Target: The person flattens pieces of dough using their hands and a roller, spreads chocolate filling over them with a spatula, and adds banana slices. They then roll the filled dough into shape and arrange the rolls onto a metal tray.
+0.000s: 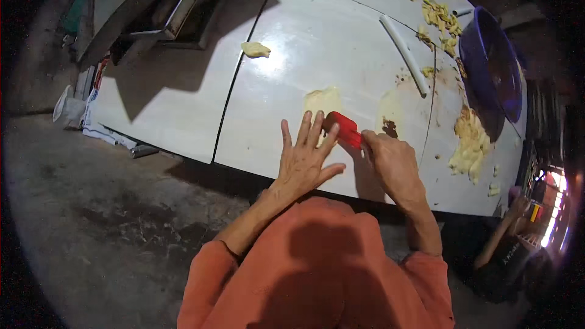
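A flattened sheet of pale dough [324, 99] lies on the white tiled table in front of me. My left hand [306, 155] rests over its near part, palm down, with the fingers spread. In my right hand [390, 161] is the handle of a red spatula [346, 129]. Its blade reaches over the dough beside my left fingertips, with dark brown paste at the tip. To the right, a second flat dough piece [389, 103] carries a dark brown dab of paste [389, 127]. Farther left sits a small lump of dough [255, 49].
A white pipe [404, 55] lies across the table at right. Beyond it stands a purple basin [487, 64], between a pile of small dough pieces [440, 18] and a soft dough mass [470, 143]. A metal frame [173, 21] rises at the far left. Another person [515, 256] is at lower right.
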Demonstrator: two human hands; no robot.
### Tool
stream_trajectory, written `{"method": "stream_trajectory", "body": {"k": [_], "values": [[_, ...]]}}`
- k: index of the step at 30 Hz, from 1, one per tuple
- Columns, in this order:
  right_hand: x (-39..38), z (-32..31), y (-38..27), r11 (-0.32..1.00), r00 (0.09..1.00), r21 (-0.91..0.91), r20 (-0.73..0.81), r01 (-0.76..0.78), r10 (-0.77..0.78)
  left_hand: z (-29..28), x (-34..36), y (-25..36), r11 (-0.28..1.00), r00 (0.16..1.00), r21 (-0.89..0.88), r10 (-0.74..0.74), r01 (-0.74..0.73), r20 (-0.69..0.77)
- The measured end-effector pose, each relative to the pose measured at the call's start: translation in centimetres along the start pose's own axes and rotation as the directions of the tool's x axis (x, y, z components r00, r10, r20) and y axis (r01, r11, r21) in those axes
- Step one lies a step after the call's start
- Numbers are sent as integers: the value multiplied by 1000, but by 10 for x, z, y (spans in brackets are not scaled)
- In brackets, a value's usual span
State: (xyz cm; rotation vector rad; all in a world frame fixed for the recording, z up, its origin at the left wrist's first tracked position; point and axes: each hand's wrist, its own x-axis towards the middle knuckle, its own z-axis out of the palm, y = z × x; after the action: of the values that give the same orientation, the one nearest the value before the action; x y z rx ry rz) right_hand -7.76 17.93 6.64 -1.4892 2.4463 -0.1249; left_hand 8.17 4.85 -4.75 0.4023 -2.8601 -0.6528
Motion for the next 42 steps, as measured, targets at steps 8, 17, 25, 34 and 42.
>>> {"method": "stream_trajectory", "body": {"k": [8,17,25,34,42], "values": [[-14,7,-6,994,988,84,-125,-77,87,0,-16,-17,991,998,120,-62,59,24],[-10,24,15,902,972,390,-58,-188,228,-4,-23,-13,990,996,126,-67,59,61],[-17,-12,117,-33,820,977,197,-213,538,-4,-35,-20,991,997,109,-72,73,-9],[-50,-94,334,506,408,-134,-775,-852,482,13,-41,-19,991,980,134,40,-14,-194],[-65,-110,312,568,426,-16,-679,-823,598,10,-38,-18,985,967,166,86,-46,-242]]}}
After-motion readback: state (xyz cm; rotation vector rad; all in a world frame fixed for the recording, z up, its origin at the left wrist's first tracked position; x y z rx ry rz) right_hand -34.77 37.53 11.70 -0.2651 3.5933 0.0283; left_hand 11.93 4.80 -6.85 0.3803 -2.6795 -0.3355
